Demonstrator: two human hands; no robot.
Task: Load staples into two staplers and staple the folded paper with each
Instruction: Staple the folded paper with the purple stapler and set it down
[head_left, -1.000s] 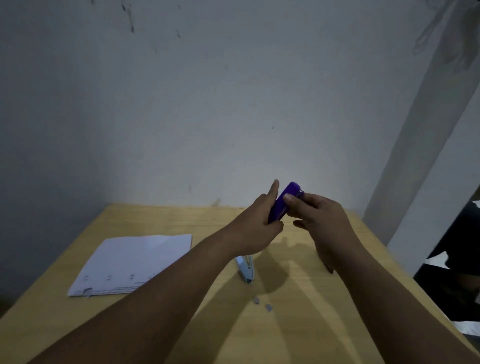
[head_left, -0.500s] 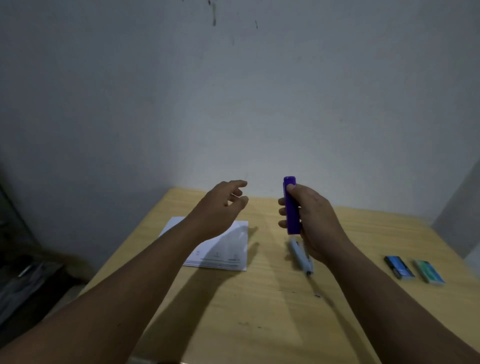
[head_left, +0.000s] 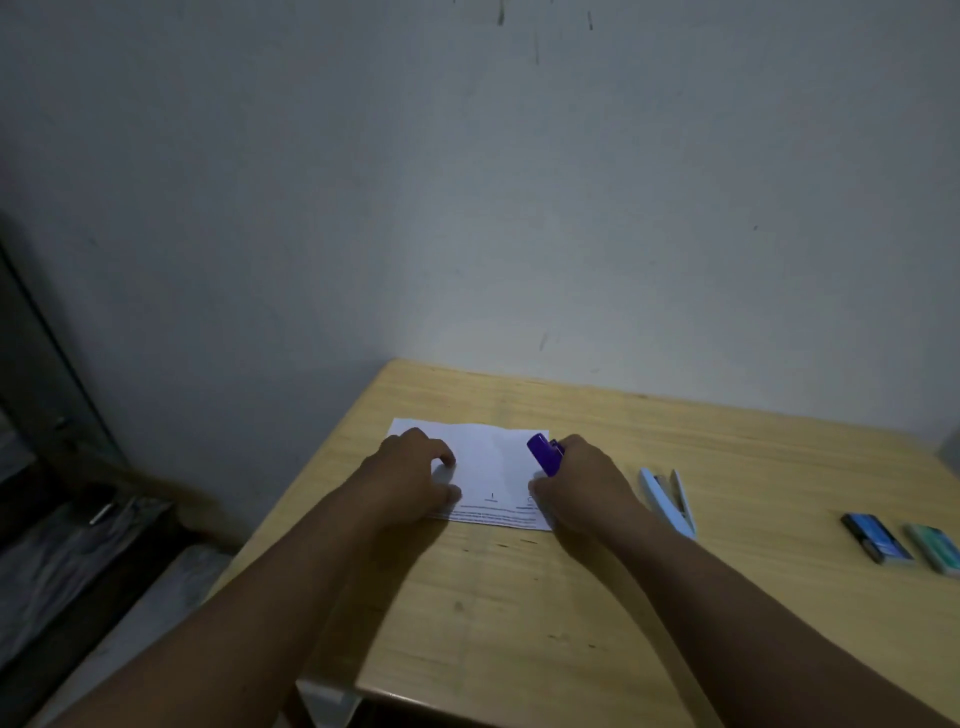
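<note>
The folded white paper (head_left: 491, 467) lies flat on the wooden table (head_left: 597, 597) near its left edge. My left hand (head_left: 410, 478) presses down on the paper's left part, fingers curled onto the sheet. My right hand (head_left: 582, 488) holds the purple stapler (head_left: 543, 453) over the paper's right edge, its tip pointing away from me. A light blue stapler (head_left: 667, 501) lies opened on the table just right of my right hand.
Two small staple boxes sit at the right: a dark blue one (head_left: 878, 538) and a green one (head_left: 935, 548). A grey wall rises behind the table. Off the table's left edge lies dark clutter (head_left: 62, 545) on the floor.
Both hands came down from in front of me onto the paper. The left hand, open in the air before, now rests on the sheet. The right hand brought the purple stapler to the paper's right edge.
</note>
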